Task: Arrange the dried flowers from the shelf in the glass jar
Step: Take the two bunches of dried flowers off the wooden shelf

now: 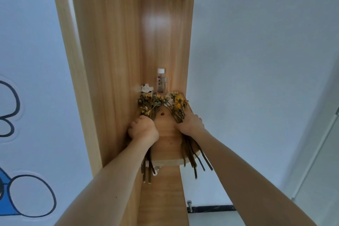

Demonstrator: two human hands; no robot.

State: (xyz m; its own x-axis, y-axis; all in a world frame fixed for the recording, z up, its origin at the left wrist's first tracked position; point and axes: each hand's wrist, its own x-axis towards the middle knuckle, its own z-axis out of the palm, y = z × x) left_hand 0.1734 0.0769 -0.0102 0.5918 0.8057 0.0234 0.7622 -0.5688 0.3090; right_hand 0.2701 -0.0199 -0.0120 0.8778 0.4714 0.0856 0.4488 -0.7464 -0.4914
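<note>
Both arms reach up into a narrow wooden shelf (167, 134) set between pale walls. The left hand (143, 130) is closed in a fist around one bunch of dried flowers (148, 104), its fingers (132, 130) curled tight over the stems on the side toward the shelf's left wall; the yellow and brownish heads fan out just beyond the knuckles, and the cut stem ends hang down past the shelf's front edge below the wrist. The right hand (190, 124) holds a second bunch (178, 104), its fingers (199, 120) wrapped over the stems from the right, pressed together rather than spread; the brighter yellow heads lie just past the fingertips, leaning inward, and the long stems splay out under the forearm and over the shelf's edge. The heads of the two bunches nearly meet in the middle, beyond both hands. Farther back from the fingers, against the rear panel, stands a small clear bottle (160, 80) with a white cap and a printed label. Just left of it, behind the left bunch, sits a crumpled piece of white paper (146, 88). A small dark fleck lies on the bare board between the two hands.
</note>
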